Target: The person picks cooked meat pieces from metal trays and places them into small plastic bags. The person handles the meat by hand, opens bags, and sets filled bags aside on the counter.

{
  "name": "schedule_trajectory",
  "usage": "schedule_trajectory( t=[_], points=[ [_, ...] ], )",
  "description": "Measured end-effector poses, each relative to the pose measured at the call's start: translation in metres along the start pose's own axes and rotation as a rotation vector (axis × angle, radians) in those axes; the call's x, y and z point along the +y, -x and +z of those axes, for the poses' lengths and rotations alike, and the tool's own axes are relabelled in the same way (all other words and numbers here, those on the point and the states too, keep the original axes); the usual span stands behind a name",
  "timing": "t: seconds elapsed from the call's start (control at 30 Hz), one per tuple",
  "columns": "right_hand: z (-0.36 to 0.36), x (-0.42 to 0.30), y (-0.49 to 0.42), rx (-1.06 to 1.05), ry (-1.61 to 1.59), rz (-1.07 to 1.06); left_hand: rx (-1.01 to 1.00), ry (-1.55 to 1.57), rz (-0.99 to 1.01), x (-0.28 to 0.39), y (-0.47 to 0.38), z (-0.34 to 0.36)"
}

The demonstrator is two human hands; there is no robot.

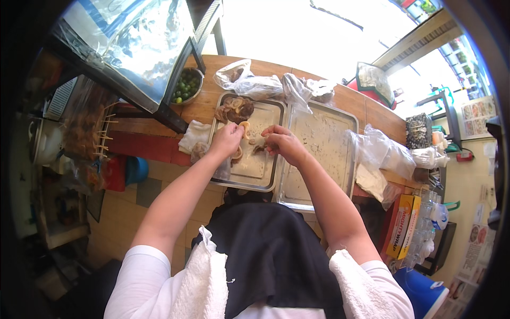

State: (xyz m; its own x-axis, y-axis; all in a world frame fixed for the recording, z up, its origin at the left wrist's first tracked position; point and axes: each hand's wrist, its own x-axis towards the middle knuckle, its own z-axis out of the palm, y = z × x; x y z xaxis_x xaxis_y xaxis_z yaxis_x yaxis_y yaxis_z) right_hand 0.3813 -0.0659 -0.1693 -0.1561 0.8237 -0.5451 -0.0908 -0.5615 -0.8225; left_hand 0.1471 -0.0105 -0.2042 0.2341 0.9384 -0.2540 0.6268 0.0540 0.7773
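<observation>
My left hand (pixel 228 139) pinches a curved, pale orange strip of food (pixel 246 129), perhaps meat or offal, above the left metal tray (pixel 259 175). To its right is my right hand (pixel 285 144), its fingers bent towards the thumb; whether anything small is between them cannot be told. Just below those fingertips a small dark scrap (pixel 259 149) lies on the tray. A heap of brownish, ring-like food pieces (pixel 235 109) fills the tray's far left corner. Another pale piece (pixel 237 154) shows beside my left wrist, partly hidden.
A second metal tray (pixel 318 159), strewn with crumbs, adjoins on the right. Plastic bags (pixel 259 85) line the far side. A bowl of green citrus fruit (pixel 187 85) stands far left, near a dark-framed stand (pixel 169 115). Skewered food (pixel 85 127) sits left; a wrap box (pixel 403 227) stands right.
</observation>
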Motion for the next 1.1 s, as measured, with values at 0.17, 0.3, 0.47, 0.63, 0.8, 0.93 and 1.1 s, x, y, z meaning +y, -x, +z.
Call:
schedule_trajectory(
  t=[0.17,0.3,0.47,0.63,0.8,0.93,1.1],
  points=[
    [-0.009,0.012,-0.005,0.149,0.862,-0.179,0.087,-0.173,-0.098,-0.003,-0.015,0.006],
    [-0.016,0.025,-0.007,0.262,1.158,-0.322,0.093,-0.220,-0.140,-0.007,-0.021,0.005],
    [-0.030,0.036,-0.010,0.350,1.222,-0.351,0.169,-0.182,-0.070,0.001,-0.009,-0.007],
    [-0.036,0.040,-0.007,0.298,1.221,-0.350,-0.044,-0.048,0.046,0.008,0.025,-0.026],
    [-0.024,0.028,0.003,0.082,0.698,-0.045,-0.180,-0.094,0.238,0.014,0.049,-0.019],
    [-0.006,0.020,0.011,-0.131,0.354,0.058,-0.211,-0.211,0.352,0.015,0.060,-0.003],
    [0.007,0.016,0.009,-0.269,0.176,0.079,-0.199,-0.192,0.313,0.007,0.063,-0.002]
  ],
)
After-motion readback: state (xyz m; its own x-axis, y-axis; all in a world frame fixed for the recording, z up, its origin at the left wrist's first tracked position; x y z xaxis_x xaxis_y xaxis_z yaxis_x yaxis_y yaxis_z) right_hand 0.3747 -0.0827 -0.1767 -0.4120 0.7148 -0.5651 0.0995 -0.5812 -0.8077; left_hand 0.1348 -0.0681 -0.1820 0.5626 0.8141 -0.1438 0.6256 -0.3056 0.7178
